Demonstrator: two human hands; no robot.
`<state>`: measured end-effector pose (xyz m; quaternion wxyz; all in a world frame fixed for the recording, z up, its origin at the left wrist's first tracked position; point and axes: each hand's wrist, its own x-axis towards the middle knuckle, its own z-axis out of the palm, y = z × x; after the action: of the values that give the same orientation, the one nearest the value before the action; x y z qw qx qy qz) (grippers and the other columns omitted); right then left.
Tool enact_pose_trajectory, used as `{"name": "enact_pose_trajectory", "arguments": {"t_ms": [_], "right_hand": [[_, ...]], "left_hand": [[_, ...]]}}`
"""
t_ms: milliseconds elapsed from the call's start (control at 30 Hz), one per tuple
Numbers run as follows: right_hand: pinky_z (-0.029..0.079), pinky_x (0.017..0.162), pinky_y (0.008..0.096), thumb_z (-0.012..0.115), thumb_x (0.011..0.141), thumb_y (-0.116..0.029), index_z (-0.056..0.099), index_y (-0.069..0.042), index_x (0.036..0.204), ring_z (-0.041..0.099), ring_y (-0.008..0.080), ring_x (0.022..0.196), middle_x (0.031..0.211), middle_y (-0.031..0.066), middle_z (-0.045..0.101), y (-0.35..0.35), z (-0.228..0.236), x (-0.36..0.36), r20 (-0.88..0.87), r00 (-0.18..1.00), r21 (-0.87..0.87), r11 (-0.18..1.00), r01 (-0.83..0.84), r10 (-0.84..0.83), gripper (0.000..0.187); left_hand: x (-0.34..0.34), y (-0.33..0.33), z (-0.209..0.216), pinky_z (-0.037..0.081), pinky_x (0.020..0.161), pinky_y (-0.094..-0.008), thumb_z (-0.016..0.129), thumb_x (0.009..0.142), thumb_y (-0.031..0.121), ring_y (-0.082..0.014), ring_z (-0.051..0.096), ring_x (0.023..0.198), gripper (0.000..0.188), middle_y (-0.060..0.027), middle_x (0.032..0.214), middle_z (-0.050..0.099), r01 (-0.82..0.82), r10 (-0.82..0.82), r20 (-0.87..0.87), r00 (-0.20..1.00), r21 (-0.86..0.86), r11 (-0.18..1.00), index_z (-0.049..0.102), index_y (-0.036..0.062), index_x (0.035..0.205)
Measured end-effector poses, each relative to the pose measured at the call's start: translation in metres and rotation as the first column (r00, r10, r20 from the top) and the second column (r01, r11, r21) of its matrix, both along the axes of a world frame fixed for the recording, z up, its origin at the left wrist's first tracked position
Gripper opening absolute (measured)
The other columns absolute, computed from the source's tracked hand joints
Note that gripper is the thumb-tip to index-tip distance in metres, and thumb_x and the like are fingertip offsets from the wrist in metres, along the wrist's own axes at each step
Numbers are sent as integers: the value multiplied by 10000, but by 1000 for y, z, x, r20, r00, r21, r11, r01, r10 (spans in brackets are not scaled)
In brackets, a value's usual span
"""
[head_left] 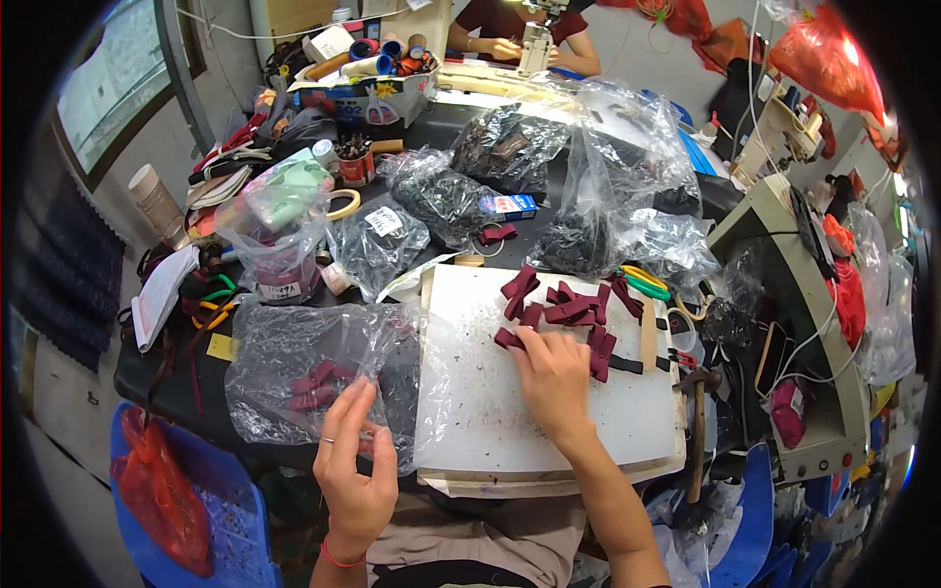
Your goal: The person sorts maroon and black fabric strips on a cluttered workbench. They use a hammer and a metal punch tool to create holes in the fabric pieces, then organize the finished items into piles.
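Observation:
A white cutting board (480,412) lies in front of me, with several maroon fabric bows (573,306) bunched on its far half. My right hand (557,377) reaches over the board, its thumb and forefinger closed on a bow (507,338) at the near left of the bunch. To the left of the board lies a clear plastic bag (270,358) with several maroon bows (321,385) inside. My left hand (358,461) hovers at the bag's near right edge, fingers stretched and apart, with nothing visible in them.
A hammer (698,431) rests at the board's right side; green-and-yellow-handled scissors (645,282) lie at its far right corner. Filled clear bags (431,191) crowd the table behind. Blue chairs (235,510) stand on both sides. Across the table, a person (578,44) sits at a sewing machine (534,49).

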<state>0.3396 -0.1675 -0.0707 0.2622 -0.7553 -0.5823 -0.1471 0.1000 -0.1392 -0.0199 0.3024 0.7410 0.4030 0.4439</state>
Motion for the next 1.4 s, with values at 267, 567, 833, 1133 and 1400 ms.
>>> {"name": "enact_pose_trajectory", "arguments": {"t_ms": [267,567,833,1133,1400], "right_hand": [[433,604,335,647,811,-5,632,-49,1059,559,242,683,872,87,642,-28,36,-31,-412,891,386,922,-18,190,252],[404,895,421,586,796,-21,541,-21,1182,511,340,1048,1068,151,584,-35,34,-14,-124,986,-55,991,-121,114,388],[311,987,474,619,765,-43,556,-39,998,431,365,1201,1135,156,547,-70,19,7,-206,979,-23,1000,-1,-4,241],[459,812,413,493,798,33,503,-9,913,538,341,859,936,174,532,5,13,-39,-337,938,31,997,-76,82,123],[422,914,443,706,763,-149,576,-26,1041,536,337,1064,1126,141,574,28,41,-51,-294,889,124,937,-328,350,330]], "left_hand": [[-2,2,1,448,656,-203,534,823,-58,-100,546,799,428,-134,1290,518,14,-14,-20,1000,-8,1000,542,-12,1248],[-10,-2,2,451,706,-210,500,852,-66,-92,518,859,439,-141,1346,452,-29,30,65,997,-15,999,488,-40,1291],[4,1,-11,475,655,-244,530,823,-51,-137,574,789,418,-170,1271,516,-35,31,90,995,39,999,530,-43,1241],[-1,-1,-3,449,766,-218,486,867,-52,-99,514,911,432,-125,1355,436,-6,11,110,994,-44,999,478,-41,1299],[3,2,0,440,803,-230,448,879,-60,-100,503,906,443,-140,1378,417,-102,96,129,987,46,994,452,-45,1322]]}}
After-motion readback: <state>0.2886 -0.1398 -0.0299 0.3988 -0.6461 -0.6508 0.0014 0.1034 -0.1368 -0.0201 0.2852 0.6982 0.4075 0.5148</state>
